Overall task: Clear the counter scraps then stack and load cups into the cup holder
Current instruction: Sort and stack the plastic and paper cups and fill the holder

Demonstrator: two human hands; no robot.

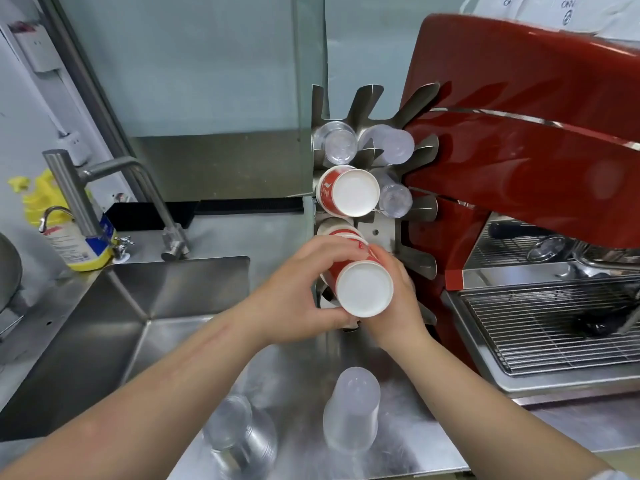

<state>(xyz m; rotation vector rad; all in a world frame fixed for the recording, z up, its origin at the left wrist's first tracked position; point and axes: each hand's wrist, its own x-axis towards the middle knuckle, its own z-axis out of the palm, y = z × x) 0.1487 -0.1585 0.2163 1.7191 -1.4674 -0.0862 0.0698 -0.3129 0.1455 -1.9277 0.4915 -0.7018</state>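
Red cups (360,282): stack lying base-out at a near slot of the holder (381,233), its far end hidden behind fingers. Left hand (298,292) is curling round the stack's left side; right hand (394,299) is gripping its right side, fingertips hidden behind the cups. Second red stack (348,192) is sitting one slot farther. Clear cups (337,142) are filling the far slots, blurred. Two clear stacks (351,410) are standing upside down on the counter (408,445); the left one is hard to make out.
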